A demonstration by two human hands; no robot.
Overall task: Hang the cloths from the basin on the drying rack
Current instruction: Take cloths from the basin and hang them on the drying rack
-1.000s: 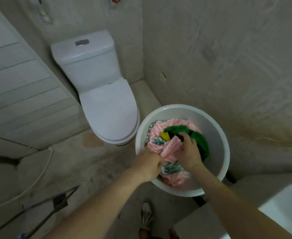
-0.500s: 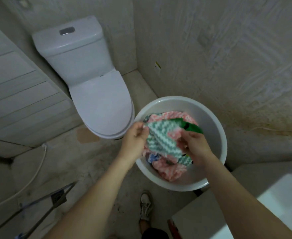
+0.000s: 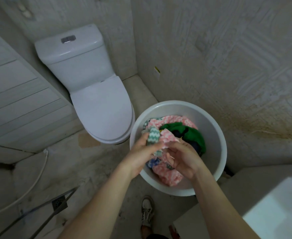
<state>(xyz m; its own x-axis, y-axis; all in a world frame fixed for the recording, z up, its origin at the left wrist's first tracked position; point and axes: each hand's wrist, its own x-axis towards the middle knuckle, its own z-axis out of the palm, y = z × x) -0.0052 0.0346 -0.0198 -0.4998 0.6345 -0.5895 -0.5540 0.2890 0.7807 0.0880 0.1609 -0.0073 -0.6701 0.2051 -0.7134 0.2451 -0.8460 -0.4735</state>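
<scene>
Basin [image 3: 214,135]: white. Cloths: pink-and-white zigzag [image 3: 169,137]; teal-and-white zigzag [image 3: 153,136]; plain green [image 3: 193,135]. Toilet [image 3: 97,94]: white.

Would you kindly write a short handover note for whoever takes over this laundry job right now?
Left hand: closed on a green-and-white zigzag cloth, above the basin.
Right hand: fingers pinching a pink-and-white cloth beside it; whether the two are one piece, I cannot tell.
Still in the basin: a green cloth, more pink ones, a bluish one.
Drying rack: only bare bars show at lower left.
Done: nothing visibly hung. Left: hang every cloth.
</scene>
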